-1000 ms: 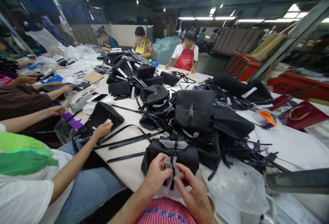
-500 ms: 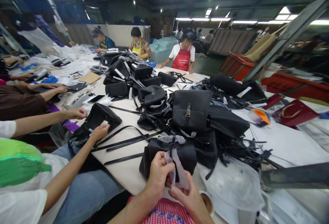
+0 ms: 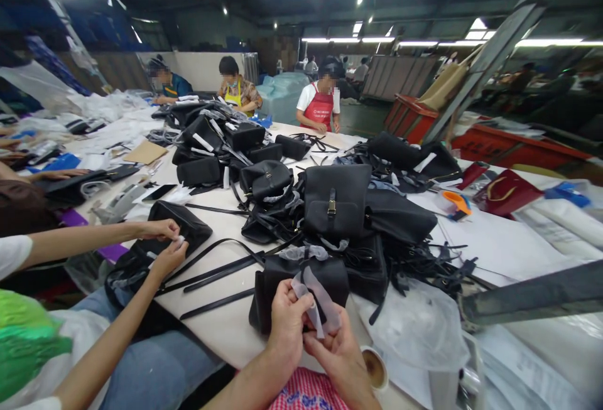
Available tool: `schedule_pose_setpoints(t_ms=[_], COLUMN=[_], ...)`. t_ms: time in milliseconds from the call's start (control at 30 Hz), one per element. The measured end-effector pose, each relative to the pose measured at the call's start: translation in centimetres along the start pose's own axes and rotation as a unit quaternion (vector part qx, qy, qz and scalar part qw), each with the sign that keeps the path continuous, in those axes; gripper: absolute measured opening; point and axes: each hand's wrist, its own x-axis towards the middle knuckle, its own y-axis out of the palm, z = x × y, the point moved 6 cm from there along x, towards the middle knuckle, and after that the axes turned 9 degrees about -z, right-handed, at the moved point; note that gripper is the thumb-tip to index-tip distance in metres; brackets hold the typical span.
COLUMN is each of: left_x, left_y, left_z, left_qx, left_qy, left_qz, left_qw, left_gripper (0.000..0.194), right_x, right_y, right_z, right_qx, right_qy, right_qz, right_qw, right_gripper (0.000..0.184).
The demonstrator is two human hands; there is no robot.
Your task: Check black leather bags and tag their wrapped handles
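Note:
A black leather bag (image 3: 271, 281) lies before me at the table edge, a crumpled clear plastic wrap (image 3: 306, 252) around its top handle. In front of it, my left hand (image 3: 289, 312) pinches a strip of translucent white film (image 3: 318, 294) between thumb and fingers. My right hand (image 3: 334, 341) is closed on the lower right part of the same strip. The film is looped around something dark, perhaps the bag's strap, whose end is hidden by my fingers.
Black bags (image 3: 335, 203) pile up beyond my hands. A co-worker's hands (image 3: 172, 243) work on another bag at left. A clear plastic bag (image 3: 414, 328) and a cup (image 3: 374, 366) are at right, near a metal beam (image 3: 532, 291). An orange tape roll (image 3: 456, 204) lies farther back.
My hands have come closer together, and the film loop has folded over, with its end now hanging down. The view has turned to the right. The co-worker's two hands have come together.

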Motion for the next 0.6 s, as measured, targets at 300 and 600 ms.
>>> schedule_pose_setpoints(t_ms=[300, 600], left_x=[0.8, 1.4], left_y=[-0.1, -0.1], left_z=[0.2, 0.2], left_qx=[-0.020, -0.018], left_qy=[-0.014, -0.033], left_qz=[0.015, 0.005], left_qw=[1.000, 0.999], left_gripper=[0.031, 0.030], right_x=[0.9, 1.3], right_y=[-1.9, -2.6], right_z=[-0.8, -0.2], right_qx=[0.027, -0.033], right_qy=[0.064, -0.021], right_qz=[-0.096, -0.081], right_qw=[0.993, 0.996], right_gripper=[0.059, 0.046])
